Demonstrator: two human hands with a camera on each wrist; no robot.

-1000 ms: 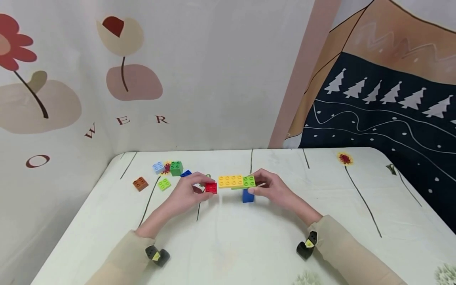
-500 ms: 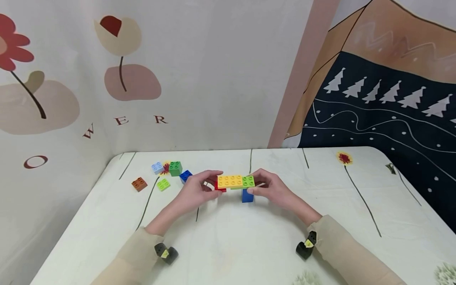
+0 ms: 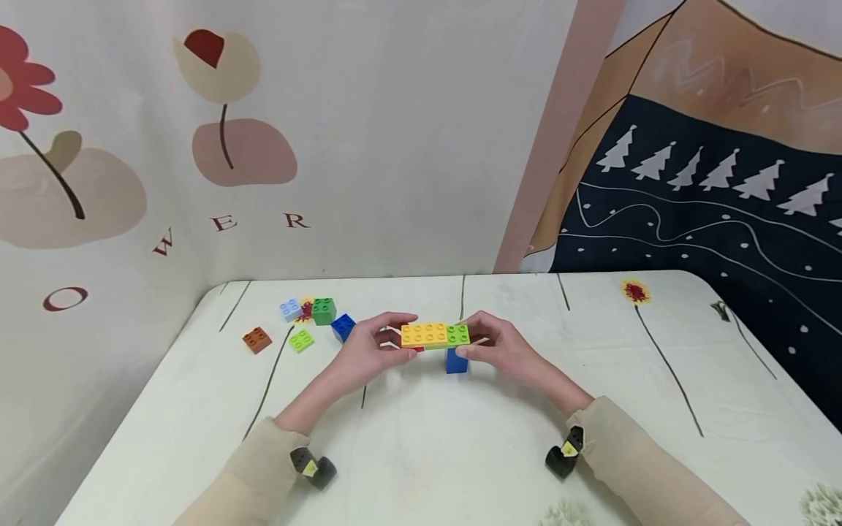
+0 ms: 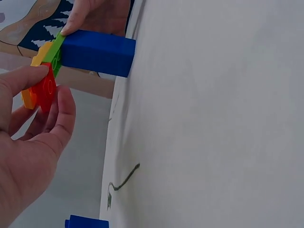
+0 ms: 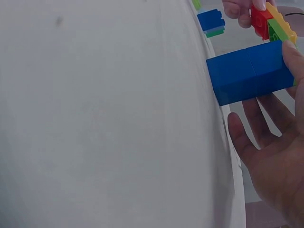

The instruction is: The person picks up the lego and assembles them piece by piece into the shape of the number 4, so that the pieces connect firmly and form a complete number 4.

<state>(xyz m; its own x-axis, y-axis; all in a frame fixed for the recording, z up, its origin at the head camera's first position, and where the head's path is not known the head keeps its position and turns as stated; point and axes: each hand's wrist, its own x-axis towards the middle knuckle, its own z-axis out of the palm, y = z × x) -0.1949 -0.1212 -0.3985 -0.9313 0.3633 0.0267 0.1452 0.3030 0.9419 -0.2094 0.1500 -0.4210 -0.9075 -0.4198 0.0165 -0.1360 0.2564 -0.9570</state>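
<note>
A toy brick build stands in the middle of the table, with a yellow brick (image 3: 424, 334) beside a light green brick (image 3: 458, 334) on top. Two stacked blue bricks (image 5: 251, 71) form a column under its green end. My right hand (image 3: 503, 347) grips that end, the thumb at the joint between green and blue. Under the yellow brick's overhanging left part, against the green edge, sits a red brick (image 4: 45, 90). My left hand (image 3: 371, 351) pinches the red brick between thumb and fingers. From the head view it is mostly hidden under the yellow one.
Loose bricks lie at the back left: brown (image 3: 257, 340), light blue (image 3: 291, 310), dark green (image 3: 324, 311), lime (image 3: 301, 341) and blue (image 3: 343, 327), the last just behind my left hand. A flower-print cloth (image 3: 421, 453) covers the table, with a printed curtain (image 3: 395, 146) behind.
My left hand has moved right with the red brick, bringing it from beside the yellow brick to underneath it. The blue brick at the back left shows more fully. My right hand stays put.
</note>
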